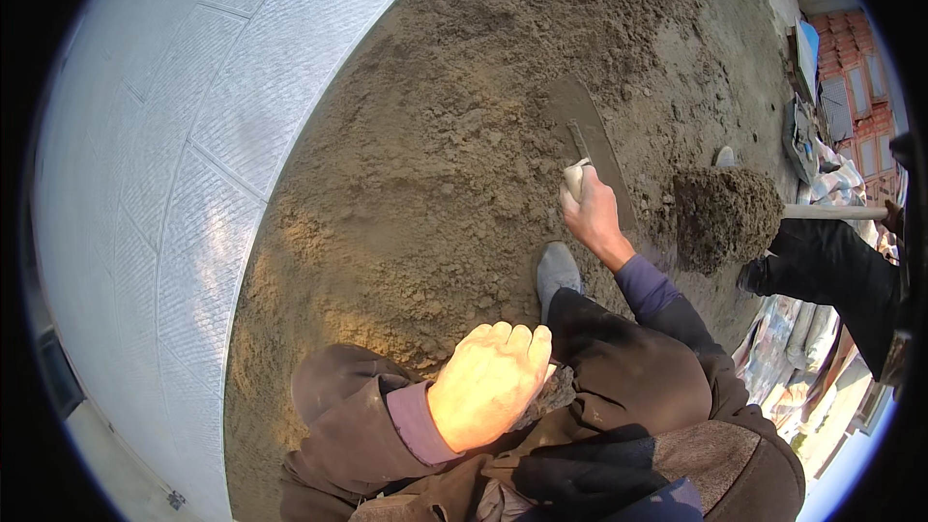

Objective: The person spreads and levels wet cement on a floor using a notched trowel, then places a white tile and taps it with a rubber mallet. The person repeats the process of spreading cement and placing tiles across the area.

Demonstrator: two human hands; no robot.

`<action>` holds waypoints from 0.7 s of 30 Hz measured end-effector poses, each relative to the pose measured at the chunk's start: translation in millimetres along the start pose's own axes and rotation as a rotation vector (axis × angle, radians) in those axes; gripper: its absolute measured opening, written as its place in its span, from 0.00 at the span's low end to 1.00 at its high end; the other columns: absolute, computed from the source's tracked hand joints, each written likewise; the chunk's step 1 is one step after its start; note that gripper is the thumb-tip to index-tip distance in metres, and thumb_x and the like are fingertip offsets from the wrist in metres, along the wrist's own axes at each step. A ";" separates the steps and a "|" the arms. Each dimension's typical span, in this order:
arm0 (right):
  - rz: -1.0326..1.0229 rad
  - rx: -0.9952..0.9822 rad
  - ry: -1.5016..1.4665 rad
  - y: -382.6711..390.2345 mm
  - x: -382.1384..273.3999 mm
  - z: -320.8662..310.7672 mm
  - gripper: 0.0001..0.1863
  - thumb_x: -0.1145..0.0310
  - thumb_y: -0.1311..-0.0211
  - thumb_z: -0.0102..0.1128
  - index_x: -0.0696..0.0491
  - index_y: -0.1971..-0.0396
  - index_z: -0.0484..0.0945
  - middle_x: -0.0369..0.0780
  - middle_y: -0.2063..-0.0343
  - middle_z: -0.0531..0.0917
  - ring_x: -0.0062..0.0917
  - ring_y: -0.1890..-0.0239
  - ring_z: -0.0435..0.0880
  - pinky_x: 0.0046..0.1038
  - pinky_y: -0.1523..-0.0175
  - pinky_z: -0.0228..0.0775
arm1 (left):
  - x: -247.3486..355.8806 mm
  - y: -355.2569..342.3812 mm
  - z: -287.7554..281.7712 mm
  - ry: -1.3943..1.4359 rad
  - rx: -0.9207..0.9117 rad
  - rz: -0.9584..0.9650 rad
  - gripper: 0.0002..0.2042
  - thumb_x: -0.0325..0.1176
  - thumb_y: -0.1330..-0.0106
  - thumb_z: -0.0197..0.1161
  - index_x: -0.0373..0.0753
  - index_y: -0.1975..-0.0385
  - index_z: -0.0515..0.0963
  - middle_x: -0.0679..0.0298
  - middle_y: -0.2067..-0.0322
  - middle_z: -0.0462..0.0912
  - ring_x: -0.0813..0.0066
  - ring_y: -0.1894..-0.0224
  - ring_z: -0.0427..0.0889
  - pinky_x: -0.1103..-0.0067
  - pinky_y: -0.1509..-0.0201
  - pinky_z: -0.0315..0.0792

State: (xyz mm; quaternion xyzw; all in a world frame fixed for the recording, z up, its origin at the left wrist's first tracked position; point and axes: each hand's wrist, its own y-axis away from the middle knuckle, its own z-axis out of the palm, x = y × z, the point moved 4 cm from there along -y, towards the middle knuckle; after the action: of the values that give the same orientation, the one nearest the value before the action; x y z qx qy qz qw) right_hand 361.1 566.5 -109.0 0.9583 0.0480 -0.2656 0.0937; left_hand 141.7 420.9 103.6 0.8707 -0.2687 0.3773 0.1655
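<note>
My right hand (pixel 594 208) grips the handle of a long flat trowel (pixel 570 97), whose blade lies on rough, damp mortar (pixel 445 164) in front of my grey shoe (pixel 558 271). Lower down, my left hand (pixel 488 387) is closed, back upward, over my lap; what it holds is mostly hidden, with a grey, crusted piece (pixel 556 391) showing beside its fingers.
A large pale patterned panel (pixel 155 184) curves along my left. At right, another person's dark-clad leg (pixel 822 271) stands beside a shovel heaped with mortar (pixel 725 213). Behind are crumpled sheets (pixel 793 358), flat boards (pixel 802 77) and a reddish building (pixel 851 87).
</note>
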 end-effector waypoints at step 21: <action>-0.330 -0.263 -0.256 34.7 -65.4 -0.6 0.14 0.72 0.37 0.66 0.56 0.60 0.67 0.53 0.75 0.82 0.56 0.69 0.83 0.49 0.67 0.75 | -7.0 -13.1 -2.7 -0.025 -0.025 -0.009 0.20 0.33 0.36 0.70 0.25 0.50 0.79 0.56 0.69 0.79 0.58 0.65 0.81 0.68 0.59 0.77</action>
State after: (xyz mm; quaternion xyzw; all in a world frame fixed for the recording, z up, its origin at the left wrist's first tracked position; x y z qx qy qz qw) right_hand 310.4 529.9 -69.2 0.8756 0.2255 -0.3882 0.1783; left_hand 143.9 435.1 99.0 0.8745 -0.2713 0.3622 0.1746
